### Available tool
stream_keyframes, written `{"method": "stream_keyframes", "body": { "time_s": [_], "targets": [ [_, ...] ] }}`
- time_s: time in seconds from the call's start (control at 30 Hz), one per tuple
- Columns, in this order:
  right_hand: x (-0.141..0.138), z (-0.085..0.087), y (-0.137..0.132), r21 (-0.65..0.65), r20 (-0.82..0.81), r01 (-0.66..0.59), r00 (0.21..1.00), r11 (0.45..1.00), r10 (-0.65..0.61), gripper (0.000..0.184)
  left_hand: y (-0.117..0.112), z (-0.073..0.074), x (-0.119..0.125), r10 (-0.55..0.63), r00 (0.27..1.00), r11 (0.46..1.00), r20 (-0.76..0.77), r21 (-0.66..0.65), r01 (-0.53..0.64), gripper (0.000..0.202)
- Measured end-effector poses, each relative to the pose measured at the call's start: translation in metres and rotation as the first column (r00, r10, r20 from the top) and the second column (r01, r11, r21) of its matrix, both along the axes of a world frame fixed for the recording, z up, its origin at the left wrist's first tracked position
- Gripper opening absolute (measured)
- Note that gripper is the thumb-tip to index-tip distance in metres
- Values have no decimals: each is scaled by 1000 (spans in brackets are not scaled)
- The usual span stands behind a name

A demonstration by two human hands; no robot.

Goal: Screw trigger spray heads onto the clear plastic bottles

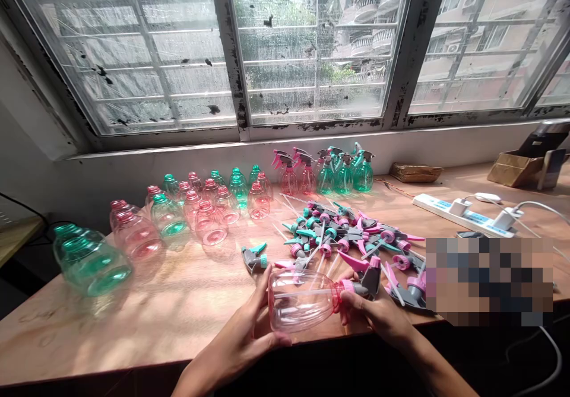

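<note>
A clear pink spray bottle (303, 302) lies sideways between my two hands, over the table's front edge. My left hand (249, 332) wraps round its base end. At the neck, the fingers of my right hand (374, 311) grip the pink collar of the grey and pink trigger sprayer head (369, 278). The head sits at the bottle's mouth, and its dip tube runs inside the bottle; how tightly it is screwed on I cannot tell. Just beyond my hands lies a pile of loose sprayer heads (342, 231), and a single teal and grey sprayer head (255, 257) lies left of it.
Several open bottles, green (95, 260) and pink (212, 225), stand at the left. Bottles with sprayer heads (326, 174) stand by the window wall. To the right are a white power strip (463, 216) with plugs, a brown package (415, 172) and a cardboard box (512, 168).
</note>
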State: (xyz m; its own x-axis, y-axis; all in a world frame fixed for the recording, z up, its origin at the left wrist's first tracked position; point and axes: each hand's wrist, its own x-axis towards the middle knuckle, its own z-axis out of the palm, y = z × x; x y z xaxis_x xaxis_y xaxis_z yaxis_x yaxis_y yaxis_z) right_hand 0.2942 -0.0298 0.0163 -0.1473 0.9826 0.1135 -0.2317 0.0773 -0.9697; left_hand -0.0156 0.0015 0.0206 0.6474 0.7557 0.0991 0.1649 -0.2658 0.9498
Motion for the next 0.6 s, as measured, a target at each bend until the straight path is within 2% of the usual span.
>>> {"method": "stream_keyframes", "body": {
  "time_s": [0.23,0.43,0.6],
  "targets": [
    [0,1,-1,-3,27,9,1000,1000,-9,46,1,5,4,-52,998,999,38,3,52,99],
    [0,-1,0,27,41,13,999,1000,-14,42,3,-6,-2,52,995,986,-83,165,-38,97],
    [0,-2,1,12,2,10,1000,1000,-10,44,2,-8,-1,19,999,996,-26,83,-17,99]
  ]
}}
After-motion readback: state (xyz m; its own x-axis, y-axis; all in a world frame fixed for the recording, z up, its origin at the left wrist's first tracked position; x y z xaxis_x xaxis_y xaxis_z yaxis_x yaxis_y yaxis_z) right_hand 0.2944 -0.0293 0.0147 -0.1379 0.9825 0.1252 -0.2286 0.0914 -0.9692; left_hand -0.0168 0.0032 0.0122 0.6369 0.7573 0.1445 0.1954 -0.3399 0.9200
